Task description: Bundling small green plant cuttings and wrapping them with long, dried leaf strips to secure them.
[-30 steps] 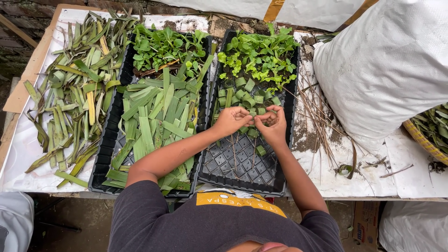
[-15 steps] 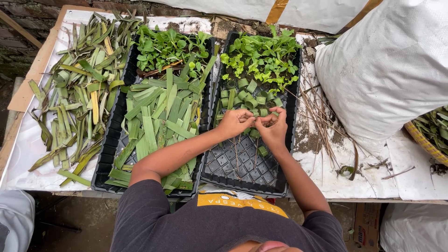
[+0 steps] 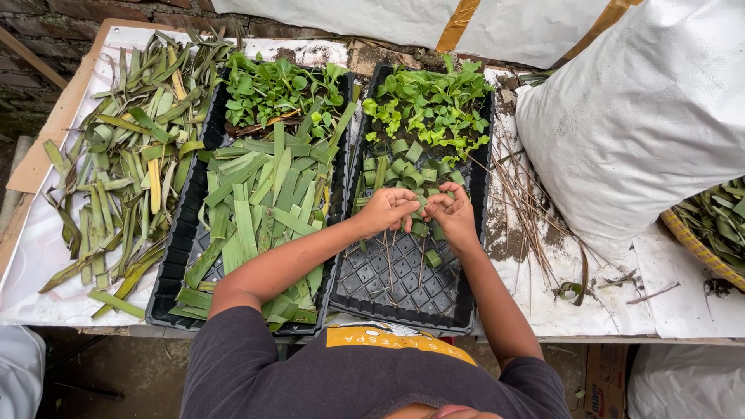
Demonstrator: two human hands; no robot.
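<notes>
Two black seedling trays (image 3: 466, 318), two hands (image 3: 386, 211), one white sack (image 3: 644, 116), one woven basket (image 3: 694, 248)

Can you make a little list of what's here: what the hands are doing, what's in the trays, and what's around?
Left hand: pinching a rolled green leaf strip, grip closed
Right hand: pinching the same strip
Right black tray: leaf rings, seedlings, thin sticks
Left black tray: cut green leaf strips, more seedlings
Far left: pile of leaf scraps
Right: white sack

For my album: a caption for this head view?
Both hands roll a green leaf strip over a black seedling tray.
</notes>
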